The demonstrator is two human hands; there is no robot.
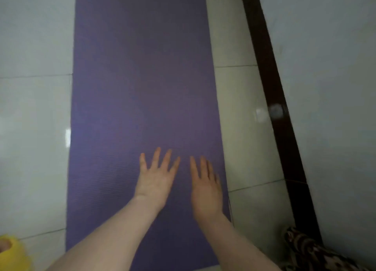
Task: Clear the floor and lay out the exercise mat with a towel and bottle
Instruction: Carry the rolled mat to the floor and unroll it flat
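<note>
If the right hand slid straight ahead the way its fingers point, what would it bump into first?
Probably nothing. The right hand lies flat on the purple mat, fingers pointing up along it. Ahead there is only bare mat to the picture's top edge; the mat's right edge and the floor tiles run close beside that line.

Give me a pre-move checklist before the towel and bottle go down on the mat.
1. Purple mat unrolled flat on the tiled floor: ok.
2. Left hand and right hand free, palms down and open over the mat: ok.
3. Mat surface bare: ok.
4. Towel in view: not ok.
5. Bottle in view: not ok.
6. Yellow object at the lower left, identity: cannot tell.
</note>
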